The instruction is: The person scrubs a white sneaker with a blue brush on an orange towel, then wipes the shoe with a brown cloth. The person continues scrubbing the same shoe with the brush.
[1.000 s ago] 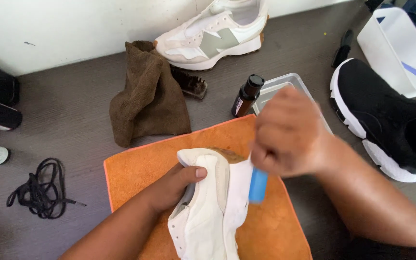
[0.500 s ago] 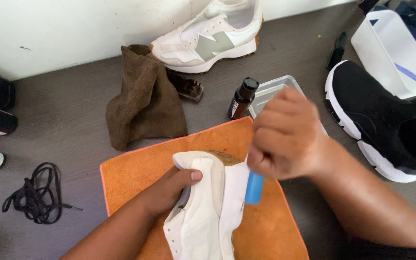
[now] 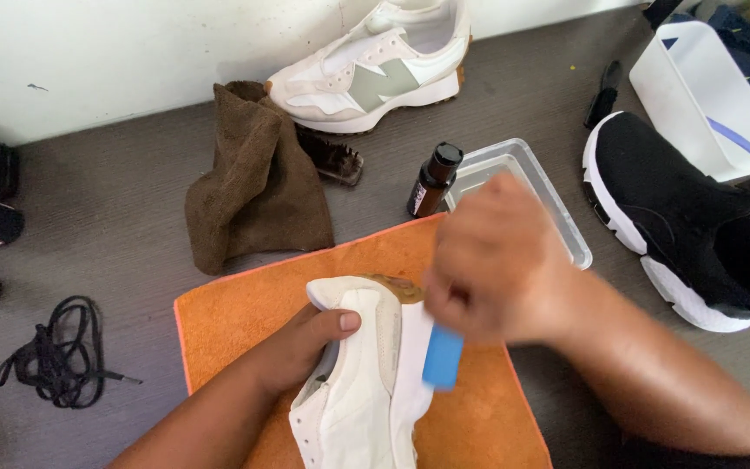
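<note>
A white sneaker [image 3: 359, 391] lies on its side on an orange towel [image 3: 245, 317]. My left hand [image 3: 305, 343] grips it around the upper, thumb on top. My right hand [image 3: 492, 260] is closed on a blue brush handle [image 3: 442, 358] and presses it against the sneaker's sole edge near the toe. The hand is blurred with motion.
A brown cloth [image 3: 258, 187] and a dark brush [image 3: 332, 161] lie behind the towel. A small dark bottle [image 3: 433, 180] stands beside a clear plastic tray [image 3: 523, 195]. A second white sneaker [image 3: 375, 69] sits by the wall, a black shoe [image 3: 687, 217] and white bin [image 3: 705, 95] at right, black laces [image 3: 54, 352] at left.
My right hand has shifted left and down along the sneaker's sole with the blue brush, in a scrubbing motion. My left hand keeps its hold on the shoe.
</note>
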